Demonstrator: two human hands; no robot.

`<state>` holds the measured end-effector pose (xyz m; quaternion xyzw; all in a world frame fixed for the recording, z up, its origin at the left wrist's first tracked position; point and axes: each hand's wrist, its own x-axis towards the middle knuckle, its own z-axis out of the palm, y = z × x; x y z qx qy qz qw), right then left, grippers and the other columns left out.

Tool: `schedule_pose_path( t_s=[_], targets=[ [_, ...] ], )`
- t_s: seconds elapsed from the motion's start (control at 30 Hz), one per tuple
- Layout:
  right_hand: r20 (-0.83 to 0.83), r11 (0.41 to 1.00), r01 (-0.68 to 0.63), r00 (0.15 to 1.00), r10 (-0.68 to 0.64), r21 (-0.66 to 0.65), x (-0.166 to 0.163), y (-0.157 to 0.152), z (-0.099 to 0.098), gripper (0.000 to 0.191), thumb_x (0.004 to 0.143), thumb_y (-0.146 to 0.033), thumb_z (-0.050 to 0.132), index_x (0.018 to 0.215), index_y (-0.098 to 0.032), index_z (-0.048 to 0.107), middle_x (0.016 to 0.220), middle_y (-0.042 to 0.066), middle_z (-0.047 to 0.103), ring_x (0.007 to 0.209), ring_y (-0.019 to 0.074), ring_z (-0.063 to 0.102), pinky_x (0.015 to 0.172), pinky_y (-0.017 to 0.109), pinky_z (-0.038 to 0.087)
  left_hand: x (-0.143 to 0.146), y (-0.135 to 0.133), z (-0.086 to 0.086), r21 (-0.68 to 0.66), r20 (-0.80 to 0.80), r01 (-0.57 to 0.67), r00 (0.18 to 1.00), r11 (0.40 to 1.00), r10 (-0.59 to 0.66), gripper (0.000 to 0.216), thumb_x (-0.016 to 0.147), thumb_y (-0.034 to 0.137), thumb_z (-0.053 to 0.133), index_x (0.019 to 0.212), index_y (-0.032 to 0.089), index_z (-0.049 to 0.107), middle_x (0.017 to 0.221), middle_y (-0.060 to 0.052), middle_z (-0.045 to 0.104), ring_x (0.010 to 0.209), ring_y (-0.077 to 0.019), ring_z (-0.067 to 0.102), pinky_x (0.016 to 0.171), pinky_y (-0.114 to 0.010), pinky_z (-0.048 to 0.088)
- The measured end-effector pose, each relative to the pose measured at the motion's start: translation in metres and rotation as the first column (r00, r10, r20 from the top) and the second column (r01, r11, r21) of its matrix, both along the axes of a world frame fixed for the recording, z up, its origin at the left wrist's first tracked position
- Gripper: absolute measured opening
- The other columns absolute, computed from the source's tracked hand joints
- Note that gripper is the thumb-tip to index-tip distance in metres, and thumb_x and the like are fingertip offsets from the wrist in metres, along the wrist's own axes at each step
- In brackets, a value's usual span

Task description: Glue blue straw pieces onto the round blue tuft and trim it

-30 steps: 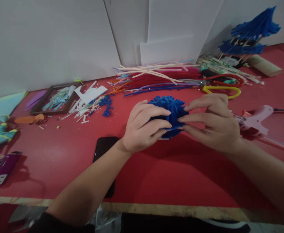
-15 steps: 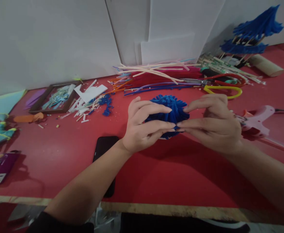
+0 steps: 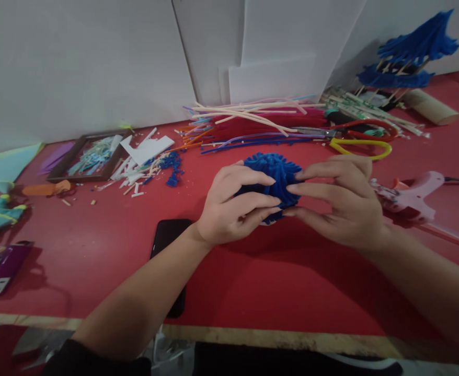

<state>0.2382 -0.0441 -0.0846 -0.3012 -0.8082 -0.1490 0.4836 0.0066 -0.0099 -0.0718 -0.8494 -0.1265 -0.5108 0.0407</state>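
Observation:
Between my hands, above the red table, is a round blue roof-like piece (image 3: 274, 169) made of fuzzy pipe cleaners, with a frilled far edge. My left hand (image 3: 233, 203) grips its left side, fingers over the top and thumb below at the near edge. On the other side my right hand (image 3: 341, 201) holds the right rim, its fingertips on the fuzzy strips and its thumb at the near edge. The fingers cover much of the piece, and its underside is hidden.
Behind lie bundled pipe cleaners (image 3: 249, 117) and scissors (image 3: 360, 138). A pink glue gun (image 3: 415, 196) rests at right, a phone (image 3: 170, 240) at left near my forearm. A blue two-tier model (image 3: 413, 52) stands back right; a framed tray (image 3: 62, 169) holds scraps back left.
My right index fingertip has lifted from the near edge onto the blue strips, and its thumb has parted from it. The left hand has shifted only slightly.

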Motion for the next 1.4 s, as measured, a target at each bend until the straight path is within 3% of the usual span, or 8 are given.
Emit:
schedule_pose_path(
  t_s=[0.23,0.47,0.6,0.8,0.97,1.07,1.2,1.4],
  targets=[
    [-0.007,0.998,0.027,1.000,-0.027,0.061,0.004,0.002,-0.002,0.023,0.086,-0.021,0.079,0.103,-0.035,0.073,0.108,0.004,0.073,0.098,0.0236,0.062,0.085,0.047,0.049,0.001,0.001,0.003,-0.020,0.025,0.020,0.999,1.000,-0.020,0.018,0.090,0.036,0.079,0.097,0.022,0.070,0.105,-0.007,0.077,0.099,-0.0181,0.071,0.100,-0.037,0.056],
    [-0.012,0.997,0.066,0.998,-0.066,0.028,-0.004,-0.006,0.005,0.024,0.086,-0.016,0.076,0.100,-0.034,0.072,0.103,0.002,0.071,0.100,0.0257,0.061,0.086,0.048,0.051,-0.002,0.002,-0.002,0.018,-0.039,-0.020,0.999,1.000,0.021,0.011,0.094,0.039,0.074,0.096,0.028,0.077,0.109,-0.005,0.078,0.100,-0.0192,0.071,0.098,-0.041,0.057],
    [-0.018,0.996,0.090,0.996,-0.090,-0.005,-0.008,-0.009,0.006,0.020,0.088,-0.017,0.074,0.098,-0.034,0.071,0.098,0.001,0.071,0.098,0.0251,0.064,0.086,0.049,0.052,-0.001,0.003,-0.001,0.021,-0.028,-0.004,1.000,1.000,0.005,0.009,0.095,0.036,0.074,0.095,0.027,0.074,0.109,-0.005,0.078,0.101,-0.0182,0.071,0.098,-0.039,0.058],
    [0.007,0.998,0.063,0.998,-0.063,0.021,-0.002,-0.003,0.002,0.032,0.085,-0.025,0.081,0.113,-0.033,0.069,0.107,0.004,0.074,0.098,0.0259,0.066,0.087,0.048,0.054,0.000,0.004,-0.003,-0.043,0.036,0.069,0.997,0.997,-0.067,0.007,0.094,0.024,0.074,0.096,0.021,0.068,0.109,-0.009,0.077,0.110,-0.0199,0.072,0.104,-0.040,0.058],
    [-0.009,0.997,0.068,0.998,-0.068,0.026,0.001,-0.002,0.000,0.033,0.087,-0.019,0.076,0.110,-0.042,0.072,0.109,0.000,0.074,0.100,0.0262,0.064,0.086,0.051,0.052,0.000,0.006,-0.005,-0.113,0.039,0.073,0.997,0.991,-0.069,0.011,0.095,0.029,0.074,0.099,0.021,0.069,0.114,-0.011,0.074,0.111,-0.0209,0.072,0.098,-0.038,0.061],
    [0.004,0.998,0.040,0.999,-0.040,0.041,0.000,-0.003,0.002,0.031,0.087,-0.017,0.076,0.108,-0.039,0.073,0.112,0.000,0.073,0.103,0.0255,0.062,0.087,0.049,0.052,0.000,0.008,-0.006,-0.086,0.037,0.059,0.998,0.995,-0.056,0.016,0.093,0.035,0.076,0.102,0.022,0.072,0.114,-0.010,0.074,0.111,-0.0206,0.072,0.098,-0.037,0.062],
    [0.016,0.997,0.039,0.999,-0.040,0.061,-0.002,-0.001,0.001,0.034,0.084,-0.015,0.079,0.110,-0.036,0.073,0.113,0.002,0.072,0.105,0.0249,0.059,0.088,0.046,0.052,-0.001,0.011,-0.008,-0.050,0.066,0.084,0.995,0.995,-0.080,0.008,0.096,0.025,0.072,0.102,0.019,0.073,0.114,-0.009,0.075,0.112,-0.0190,0.073,0.102,-0.037,0.061],
    [0.008,0.998,0.050,0.999,-0.050,0.031,-0.004,0.000,0.001,0.024,0.092,-0.022,0.072,0.109,-0.040,0.072,0.119,0.001,0.068,0.109,0.0253,0.058,0.091,0.050,0.049,0.001,0.012,-0.012,-0.017,0.103,0.133,0.986,0.991,-0.130,0.005,0.095,0.022,0.074,0.097,0.017,0.074,0.112,-0.011,0.074,0.112,-0.0203,0.073,0.100,-0.038,0.063]
  ],
)
